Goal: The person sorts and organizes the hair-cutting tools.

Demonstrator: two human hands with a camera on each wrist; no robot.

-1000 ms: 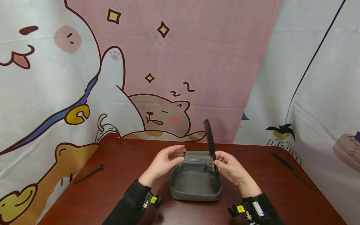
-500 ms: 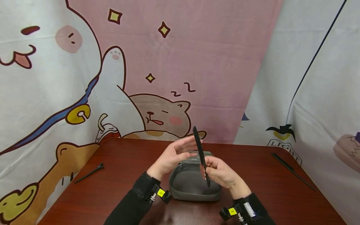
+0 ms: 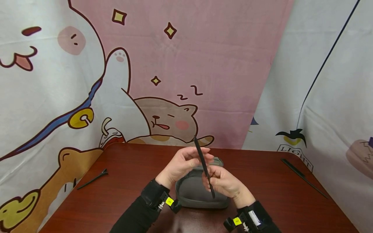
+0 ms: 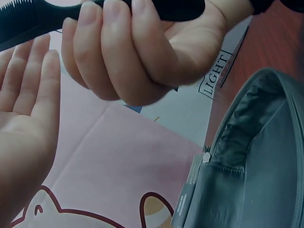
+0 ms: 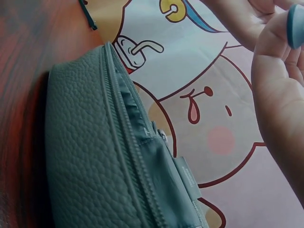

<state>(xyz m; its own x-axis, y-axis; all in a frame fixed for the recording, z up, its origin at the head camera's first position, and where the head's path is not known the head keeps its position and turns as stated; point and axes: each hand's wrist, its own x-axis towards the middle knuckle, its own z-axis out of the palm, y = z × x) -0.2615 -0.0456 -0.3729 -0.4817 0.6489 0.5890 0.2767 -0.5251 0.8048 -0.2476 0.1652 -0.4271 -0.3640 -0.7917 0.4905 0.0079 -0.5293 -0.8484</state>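
My right hand (image 3: 227, 183) grips the handle of a black comb (image 3: 201, 157) above an open grey zippered bag (image 3: 201, 203). The comb stands tilted, its top end leaning left. In the left wrist view, curled right fingers (image 4: 116, 52) wrap the comb's handle (image 4: 183, 9), and its fine teeth (image 4: 19, 23) point to the left. My left hand (image 3: 177, 166) is beside the comb's upper part with fingers extended behind it; whether they touch is unclear. Only the rounded handle end (image 5: 295, 28) shows in the right wrist view. The bag's grained side (image 5: 78, 142) and open zip face that camera.
A slim black hair clip (image 3: 92, 179) lies at the table's left edge. On the right lies a thin-tailed black comb (image 3: 303, 177). The reddish-brown table (image 3: 140, 158) ends at a printed cloth backdrop (image 3: 227, 64).
The comb has moved left and down, away from the bag's right side, in my right hand. My left hand has moved right, towards the comb. The bag has stayed in place.
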